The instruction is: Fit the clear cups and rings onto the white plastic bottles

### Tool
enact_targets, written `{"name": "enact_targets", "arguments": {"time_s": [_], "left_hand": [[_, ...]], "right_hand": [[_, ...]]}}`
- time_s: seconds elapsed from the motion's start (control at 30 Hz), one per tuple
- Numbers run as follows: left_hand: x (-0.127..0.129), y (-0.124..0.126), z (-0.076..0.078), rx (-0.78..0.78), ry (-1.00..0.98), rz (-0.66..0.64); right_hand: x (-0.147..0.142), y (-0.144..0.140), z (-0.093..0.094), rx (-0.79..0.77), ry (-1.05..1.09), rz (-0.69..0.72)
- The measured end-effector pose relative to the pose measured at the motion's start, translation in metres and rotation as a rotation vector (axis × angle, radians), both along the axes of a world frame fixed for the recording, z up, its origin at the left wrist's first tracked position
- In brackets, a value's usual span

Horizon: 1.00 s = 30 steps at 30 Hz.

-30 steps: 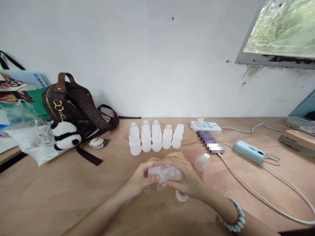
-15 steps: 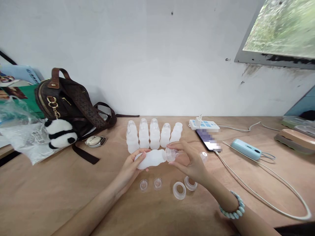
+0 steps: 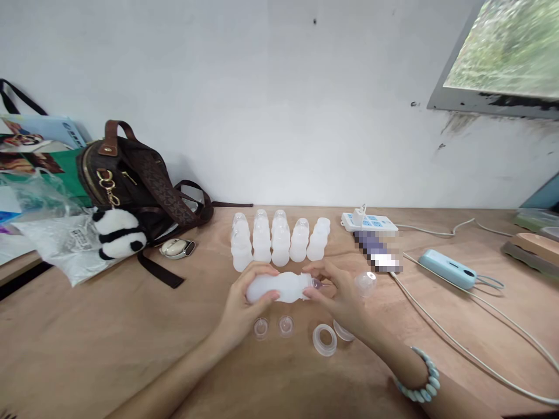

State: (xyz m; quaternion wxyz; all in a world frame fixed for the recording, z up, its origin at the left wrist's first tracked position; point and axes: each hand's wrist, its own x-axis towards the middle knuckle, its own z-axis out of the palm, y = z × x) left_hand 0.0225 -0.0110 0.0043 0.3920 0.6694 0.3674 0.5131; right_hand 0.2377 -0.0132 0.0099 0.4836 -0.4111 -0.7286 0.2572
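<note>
My left hand [image 3: 253, 291] is wrapped round a frosted white baby bottle [image 3: 286, 287], held sideways above the table. At its neck, my right hand [image 3: 336, 294] pinches a clear screw ring with a nipple [image 3: 318, 284] poking out to the right. The ring sits against the bottle's mouth. Below lie two clear nipples [image 3: 261, 328], [image 3: 286, 326] and two ring collars [image 3: 324, 340], [image 3: 343, 330], the farther one partly hidden by my right hand. A clear dome cap [image 3: 365, 283] stands right of that hand.
Several white bottles [image 3: 280, 241] stand behind my hands, most with clear caps. A power strip [image 3: 369, 223], a phone [image 3: 375, 251], a blue power bank [image 3: 448, 269] and a looping white cable [image 3: 430, 326] lie on the right. A backpack [image 3: 140, 174] with a panda plush [image 3: 119, 234] and a mouse [image 3: 177, 248] occupy the left.
My right hand's fingers have shifted onto the ring at the bottle's neck, and the bottle lies more level. My left hand has turned over it. The view has swung slightly left.
</note>
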Motion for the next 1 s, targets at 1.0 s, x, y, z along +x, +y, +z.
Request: {"name": "enact_targets", "arguments": {"time_s": [1.0], "left_hand": [[0.006,-0.006,0.012,-0.016,0.043,0.083]], "right_hand": [[0.008,0.009,0.001,-0.316,0.147,0.268]]}}
